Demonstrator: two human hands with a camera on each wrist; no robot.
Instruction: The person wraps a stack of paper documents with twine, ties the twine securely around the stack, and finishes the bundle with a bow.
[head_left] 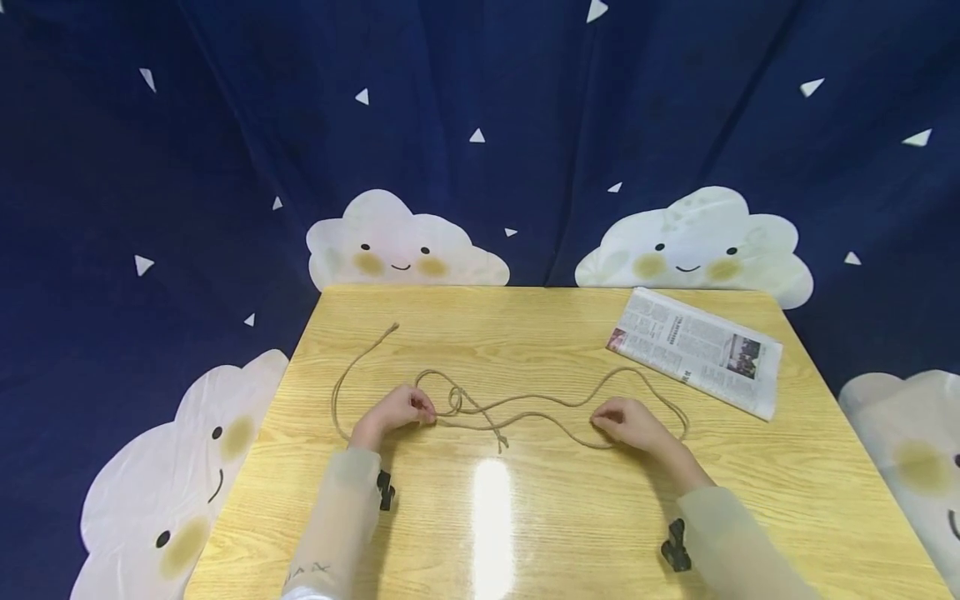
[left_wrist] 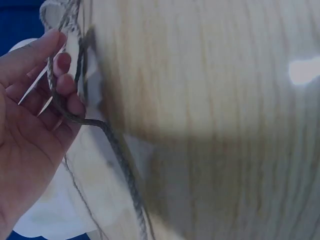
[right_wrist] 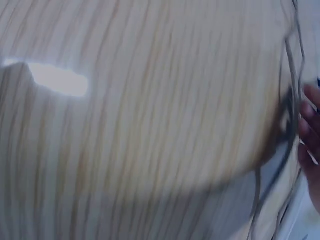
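A thin tan rope (head_left: 528,414) lies in long curves across the wooden table (head_left: 585,517). Thumb and fingers of my left hand (head_left: 397,410) pinch it beside a small twisted loop; in the left wrist view the rope (left_wrist: 122,162) runs past the fingertips and down. One end curves up at the far left, while another short end lies left of the table's middle. On the right, my right hand (head_left: 630,423) is over the wide bend, thumb and forefinger close together. The right wrist view has its fingertips (right_wrist: 308,112) right beside the strands, not curled round them.
A folded newspaper (head_left: 697,346) lies at the table's back right, beyond the right hand. Behind the table hangs a dark blue curtain (head_left: 540,150) with smiling clouds and white triangles. A bright light reflection (head_left: 492,525) shows on the tabletop between the forearms.
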